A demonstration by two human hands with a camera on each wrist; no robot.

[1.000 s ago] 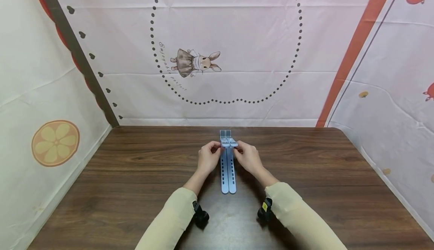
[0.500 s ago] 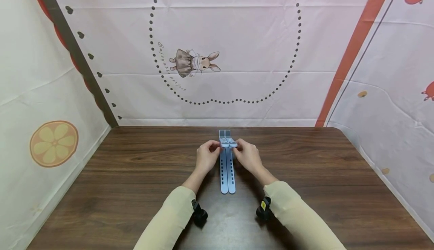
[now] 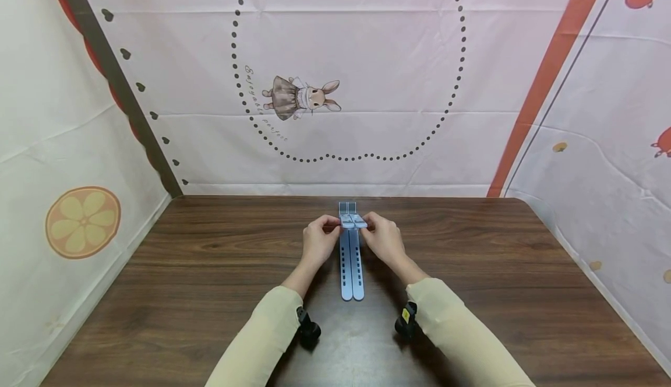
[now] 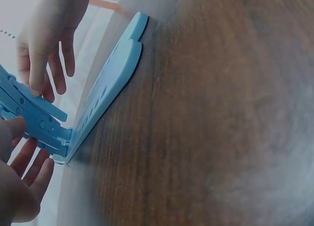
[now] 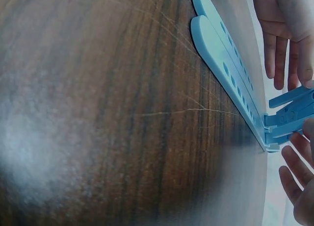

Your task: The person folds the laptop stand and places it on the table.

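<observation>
A light blue folding laptop stand point(image 3: 348, 259) lies near the far edge of the table, its two slotted legs side by side and pointing toward me. At its far end the hinged upper part point(image 4: 41, 119) is raised off the legs. From the left, my left hand point(image 3: 317, 242) pinches that part between thumb and fingers. My right hand point(image 3: 385, 242) grips the opposite side the same way. In the right wrist view, the rounded leg ends point(image 5: 203, 35) lie on the wood, and some of the right hand's fingers spread below the hinge.
The brown wooden table point(image 3: 236, 259) carries the stand. Printed cloth point(image 3: 388, 72) hangs behind the far edge and along both sides. A small black camera is strapped at each wrist, beside the pale yellow sleeves point(image 3: 262, 334).
Almost nothing differs: both hands keep their hold on the raised part, and the stand stays in place. The whole head view shifts slightly to the left.
</observation>
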